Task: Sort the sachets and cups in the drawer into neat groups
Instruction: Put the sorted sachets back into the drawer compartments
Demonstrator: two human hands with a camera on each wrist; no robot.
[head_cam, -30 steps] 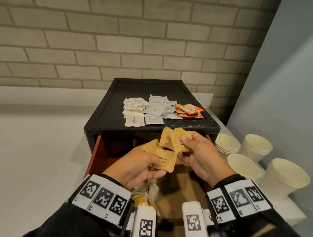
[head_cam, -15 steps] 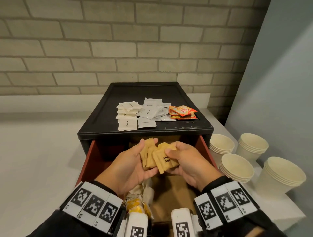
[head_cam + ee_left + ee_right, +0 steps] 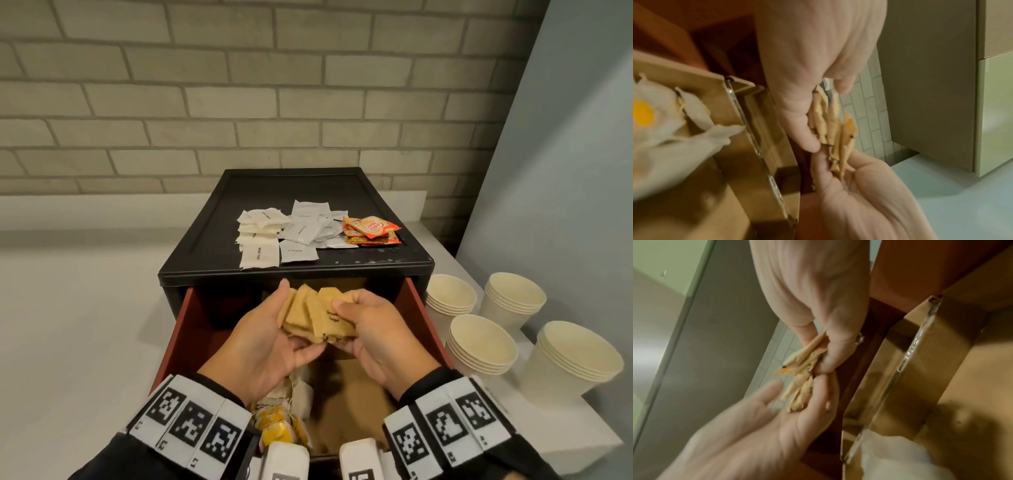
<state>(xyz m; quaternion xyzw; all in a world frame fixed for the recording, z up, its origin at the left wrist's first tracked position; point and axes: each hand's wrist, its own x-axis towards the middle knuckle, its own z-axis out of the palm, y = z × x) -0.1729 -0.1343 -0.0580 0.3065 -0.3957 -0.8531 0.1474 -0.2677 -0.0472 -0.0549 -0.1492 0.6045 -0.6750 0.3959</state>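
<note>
Step in hand: squaring a bundle of brown sugar sachets [image 3: 317, 317] into one stack, held above the open drawer [image 3: 178, 339] at centre frame. The left hand [image 3: 260, 346] cups the bundle from below, thumb up along its left edge; the right hand [image 3: 373, 337] pinches its right side between thumb and curled fingers.

Next move, as judged: align the edges, then set the stack down as its own group without letting loose sachets fan out.

On the cabinet top [image 3: 205, 246], upper centre, lie white sugar sachets [image 3: 258, 240], cream sachets [image 3: 305, 233] and orange creamer packets [image 3: 371, 231]. Tea bags [image 3: 284, 414] lie in the drawer at lower centre. Paper cup stacks [image 3: 479, 346] stand on the surface at right, well clear of both hands
</note>
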